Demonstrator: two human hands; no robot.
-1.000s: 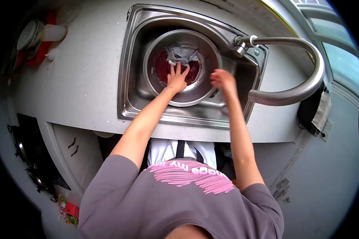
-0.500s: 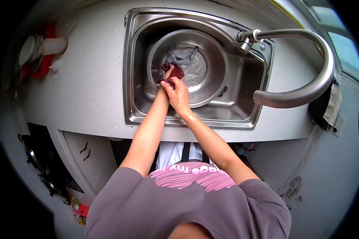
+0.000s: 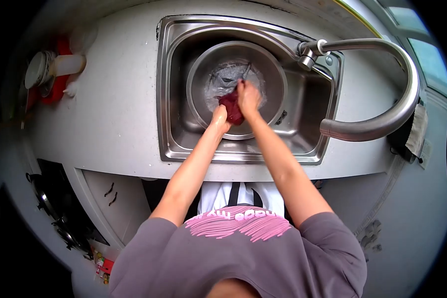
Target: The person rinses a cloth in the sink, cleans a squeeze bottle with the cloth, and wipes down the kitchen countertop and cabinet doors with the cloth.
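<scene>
A round steel basin (image 3: 196, 102) sits inside the steel sink (image 3: 174, 124). A crumpled clear plastic bag (image 3: 226, 77) lies in the basin's bottom. A dark red lump of meat (image 3: 232, 105) is held over the basin between both hands. My left hand (image 3: 218, 118) grips its near end from below. My right hand (image 3: 248, 97) closes on its far end, just beside the bag.
A curved steel faucet (image 3: 382, 119) arcs over the sink's right side. White and red containers (image 3: 54, 69) stand on the grey counter at the far left. A dark cloth (image 3: 407, 134) hangs at the right. A stove burner (image 3: 49, 208) shows at lower left.
The right hand came from the sink's right side to the meat. Both hands gathered the red meat from the basin bottom and lifted it, shifting it slightly right.
</scene>
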